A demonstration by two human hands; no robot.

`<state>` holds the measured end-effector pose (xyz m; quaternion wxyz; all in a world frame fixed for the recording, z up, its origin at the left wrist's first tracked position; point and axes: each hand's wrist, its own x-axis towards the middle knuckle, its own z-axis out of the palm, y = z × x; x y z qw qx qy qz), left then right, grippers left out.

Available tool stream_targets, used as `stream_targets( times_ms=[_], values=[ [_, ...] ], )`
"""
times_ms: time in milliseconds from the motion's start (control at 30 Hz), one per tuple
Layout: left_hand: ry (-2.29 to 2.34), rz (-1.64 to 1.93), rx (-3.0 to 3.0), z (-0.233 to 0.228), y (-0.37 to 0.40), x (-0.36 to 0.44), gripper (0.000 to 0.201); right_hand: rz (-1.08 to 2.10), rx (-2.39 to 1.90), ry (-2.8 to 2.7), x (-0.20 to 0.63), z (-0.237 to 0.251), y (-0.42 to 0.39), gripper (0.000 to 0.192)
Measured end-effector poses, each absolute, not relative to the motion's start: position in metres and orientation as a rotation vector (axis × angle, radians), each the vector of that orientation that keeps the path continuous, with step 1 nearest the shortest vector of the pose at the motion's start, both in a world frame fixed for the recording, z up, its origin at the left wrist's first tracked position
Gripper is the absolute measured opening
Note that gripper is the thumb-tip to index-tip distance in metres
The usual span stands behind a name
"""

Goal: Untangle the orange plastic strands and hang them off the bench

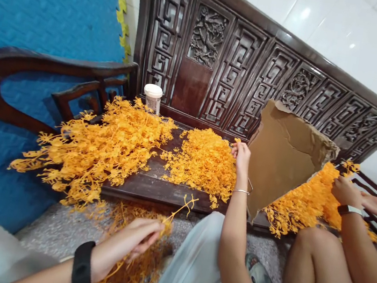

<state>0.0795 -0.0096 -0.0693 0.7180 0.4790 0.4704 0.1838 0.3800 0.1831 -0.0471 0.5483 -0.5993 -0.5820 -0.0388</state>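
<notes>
My left hand (134, 242), with a black band on its wrist, is closed on a thin orange plastic sprig (184, 204) whose tip sticks up toward the bench edge. More orange sprigs (135, 271) hang below that hand. My right hand (242, 155), with a thin bracelet, reaches to the right edge of the middle orange pile (203, 162), its fingers pinched on a sprig there, right beside a torn cardboard sheet (278, 159).
A dark carved wooden bench (153, 188) holds a big orange pile on the left (102, 147), a white-lidded cup (153, 97), and a third pile at the right (307, 202). Another person's hands (347, 191) work there. A blue padded wall (35, 5) stands at the left.
</notes>
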Motion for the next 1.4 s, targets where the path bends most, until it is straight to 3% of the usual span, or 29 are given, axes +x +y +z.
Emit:
stream_targets(
  times_ms=[200, 667, 933, 1400],
  values=[
    [1.027, 0.388, 1.088, -0.068, -0.013, 0.078, 0.036, 0.066, -1.451, -1.476, 0.373, -0.049, 0.183, 0.034],
    [1.072, 0.385, 1.073, -0.066, -0.011, 0.074, 0.040, -0.024, -1.598, -1.578, 0.362, -0.052, 0.180, 0.032],
    [1.054, 0.424, 1.052, -0.068, -0.011, 0.072, 0.040, -0.018, -1.383, -1.731, 0.367, -0.060, 0.188, 0.032],
    [1.047, 0.418, 1.085, -0.072, -0.008, 0.069, 0.038, -0.194, -1.816, -1.608, 0.361, -0.054, 0.180, 0.045]
  ],
)
